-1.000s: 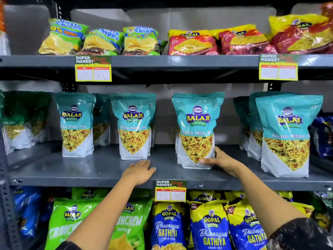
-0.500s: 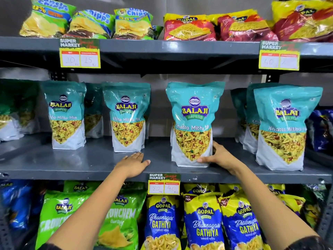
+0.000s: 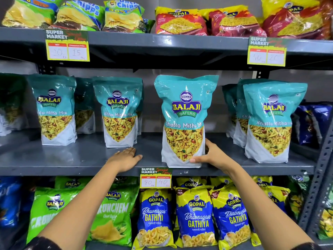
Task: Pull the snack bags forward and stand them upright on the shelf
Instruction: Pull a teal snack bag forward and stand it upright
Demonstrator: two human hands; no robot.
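Teal Balaji Khatta Mitha Mix bags stand on the grey middle shelf (image 3: pixel 72 159). The middle bag (image 3: pixel 185 112) stands upright at the shelf's front edge, and my right hand (image 3: pixel 214 156) grips its lower right corner. My left hand (image 3: pixel 124 157) lies flat on the shelf with fingers together, just in front of a second bag (image 3: pixel 118 112) set farther back. A third bag (image 3: pixel 54 110) stands at the left, also set back. At the right, another bag (image 3: pixel 272 121) stands near the front with more bags behind it.
The upper shelf (image 3: pixel 162 42) holds green chip bags and red-yellow Gopal bags lying down. Below are green Balaji bags (image 3: pixel 111 213) and blue Gopal Gathiya bags (image 3: pixel 196 219). Price tags hang on the shelf edges. A perforated metal upright (image 3: pixel 317 177) stands at the right.
My right hand has drawn the middle bag forward to the shelf's front edge. My left hand has stayed flat on the shelf. The view has come closer and tilted down.
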